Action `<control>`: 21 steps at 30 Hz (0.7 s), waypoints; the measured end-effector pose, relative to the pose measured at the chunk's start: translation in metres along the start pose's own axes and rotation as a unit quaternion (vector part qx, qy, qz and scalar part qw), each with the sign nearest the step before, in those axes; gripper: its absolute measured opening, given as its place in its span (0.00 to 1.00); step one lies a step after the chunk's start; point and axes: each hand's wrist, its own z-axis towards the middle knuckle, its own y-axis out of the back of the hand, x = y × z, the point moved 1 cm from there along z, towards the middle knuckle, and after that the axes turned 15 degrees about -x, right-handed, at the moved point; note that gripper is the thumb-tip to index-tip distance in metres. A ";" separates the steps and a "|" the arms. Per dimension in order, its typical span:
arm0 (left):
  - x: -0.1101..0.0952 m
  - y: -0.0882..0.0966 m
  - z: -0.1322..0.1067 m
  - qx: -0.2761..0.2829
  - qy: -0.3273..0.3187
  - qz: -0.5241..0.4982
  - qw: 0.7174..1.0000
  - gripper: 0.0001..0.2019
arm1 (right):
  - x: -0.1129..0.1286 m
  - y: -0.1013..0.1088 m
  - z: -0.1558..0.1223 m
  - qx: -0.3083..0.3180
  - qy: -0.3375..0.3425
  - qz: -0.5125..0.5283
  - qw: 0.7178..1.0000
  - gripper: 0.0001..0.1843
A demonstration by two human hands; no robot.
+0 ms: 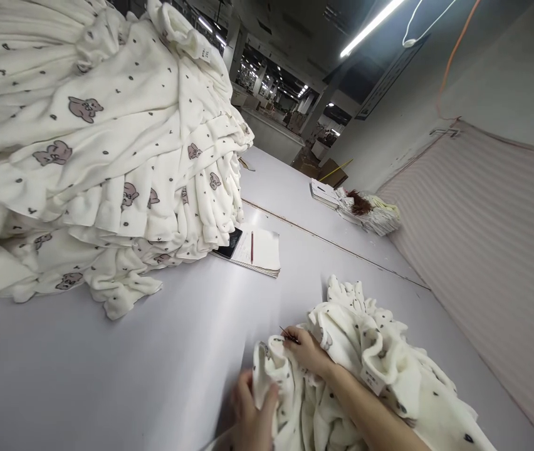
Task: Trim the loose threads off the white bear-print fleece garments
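Note:
A cream fleece garment (pixel 286 376) with small dark spots lies bunched on the table in front of me. My left hand (pixel 252 413), slightly blurred, pinches its near left edge between thumb and fingers. At the garment's upper edge, my right hand (pixel 309 352) is closed around a small dark pointed tool (pixel 290 337), perhaps thread snips; its thin tip sticks out to the left. Under and beside my right forearm is a heap of the same fleece garments (pixel 389 351), one showing a white size label (pixel 371 379).
A tall pile of cream bear-print garments (pixel 107 144) fills the left. Beside it lie an open notebook (pixel 264 250) with a pencil (pixel 252 247) and a dark phone-like device (pixel 229 243). Farther back are a paper stack (pixel 324 193) and a cloth bundle (pixel 370 213). Striped fabric (pixel 483 238) hangs at right.

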 end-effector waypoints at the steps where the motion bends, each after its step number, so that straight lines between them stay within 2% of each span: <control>1: -0.008 0.005 0.007 -0.008 -0.005 -0.016 1.000 0.36 | -0.001 0.003 -0.001 -0.002 0.000 0.005 1.000 0.11; 2: -0.016 0.007 0.015 -0.003 -0.017 -0.039 0.999 0.37 | -0.001 0.007 -0.003 -0.005 0.001 0.010 1.000 0.11; 4: -0.034 0.005 0.028 0.040 -0.053 -0.089 0.994 0.35 | 0.000 0.016 -0.007 -0.013 0.004 0.017 1.000 0.11; 6: -0.047 -0.004 0.037 0.103 -0.072 -0.131 0.983 0.25 | 0.004 0.025 -0.011 -0.026 0.004 0.017 1.000 0.11; 8: -0.055 -0.013 0.040 0.160 -0.054 -0.167 0.971 0.14 | 0.010 0.032 -0.014 -0.048 0.002 0.008 0.999 0.09; 9: -0.057 -0.016 0.040 0.188 -0.035 -0.188 0.963 0.13 | 0.013 0.035 -0.015 -0.062 0.001 0.000 0.998 0.06; 12: -0.057 -0.019 0.036 0.257 0.033 -0.259 0.930 0.15 | 0.025 0.045 -0.019 -0.100 0.006 -0.028 0.995 0.06; 17: -0.050 -0.016 0.030 0.287 0.102 -0.355 0.884 0.16 | 0.044 0.059 -0.041 -0.101 0.017 -0.059 0.993 0.11; 21: -0.049 -0.018 0.028 0.291 0.123 -0.391 0.864 0.15 | 0.054 0.059 -0.054 -0.087 0.021 -0.077 0.993 0.15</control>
